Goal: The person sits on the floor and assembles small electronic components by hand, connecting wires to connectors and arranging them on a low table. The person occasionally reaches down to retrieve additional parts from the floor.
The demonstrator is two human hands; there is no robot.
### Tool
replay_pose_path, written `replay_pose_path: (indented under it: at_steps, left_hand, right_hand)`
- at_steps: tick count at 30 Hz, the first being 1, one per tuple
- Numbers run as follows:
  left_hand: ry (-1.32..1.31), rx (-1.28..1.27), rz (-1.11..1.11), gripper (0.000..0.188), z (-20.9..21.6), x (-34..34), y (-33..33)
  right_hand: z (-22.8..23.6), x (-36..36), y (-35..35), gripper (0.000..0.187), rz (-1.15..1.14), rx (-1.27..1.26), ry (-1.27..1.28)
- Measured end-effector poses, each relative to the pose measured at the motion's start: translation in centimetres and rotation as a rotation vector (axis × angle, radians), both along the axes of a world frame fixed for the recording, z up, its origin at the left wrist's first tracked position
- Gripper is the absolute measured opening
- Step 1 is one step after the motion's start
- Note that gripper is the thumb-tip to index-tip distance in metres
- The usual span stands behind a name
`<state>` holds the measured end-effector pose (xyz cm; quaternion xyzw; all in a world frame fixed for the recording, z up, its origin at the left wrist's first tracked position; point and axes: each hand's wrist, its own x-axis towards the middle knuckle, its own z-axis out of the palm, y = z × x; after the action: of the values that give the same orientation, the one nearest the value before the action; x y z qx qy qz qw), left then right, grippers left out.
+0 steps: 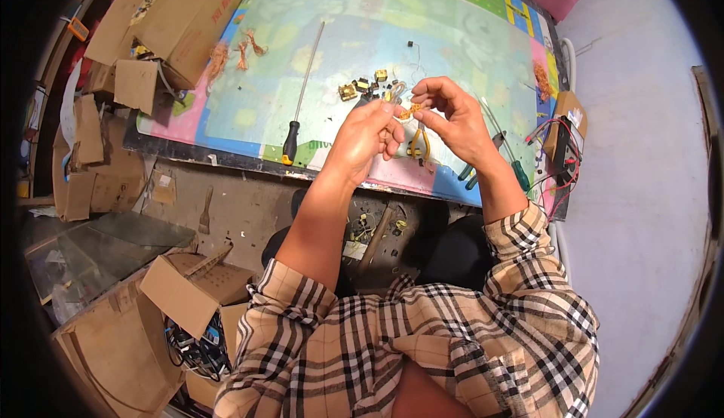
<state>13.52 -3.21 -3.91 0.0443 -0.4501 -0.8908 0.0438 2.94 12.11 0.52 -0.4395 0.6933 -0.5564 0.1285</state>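
Plaid shirt (452, 342), foremost. Small orange piece (408, 112), form too small to tell: above tabletop (249, 109), between left hand (366, 133) and right hand (456, 120), fingers of both nearly closed, pinching it. Should handle light, fragile; grip edges.

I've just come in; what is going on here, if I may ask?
A person's left hand and right hand meet at a small orange-yellow piece above the table. Exactly how each hand grips it is hard to tell. Yellow-and-black components lie just beyond, and a screwdriver lies to the left.
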Motion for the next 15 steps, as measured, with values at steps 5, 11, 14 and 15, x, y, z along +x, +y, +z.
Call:
replay_pose_path:
  at_steps: [5,11,14,15]
  left_hand:
    - [0.028,-0.016,-0.054,0.026,0.3,2.5,-0.4]
    - [0.031,0.008,-0.109,0.022,1.2,3.7,-0.5]
    - [0.03,0.031,-0.118,0.02,1.0,4.2,-0.6]
    - [0.029,0.044,-0.122,0.019,0.9,4.3,-0.6]
  right_hand:
    - [0.4,3.4,-0.3,0.03,-0.014,-0.013,0.005]
    - [1.4,4.8,-0.1,0.03,-0.049,-0.008,0.074]
    - [1.3,5.5,-0.4,0.028,-0.083,0.014,0.149]
    - [1.4,5.7,-0.5,0.028,-0.088,0.02,0.164]
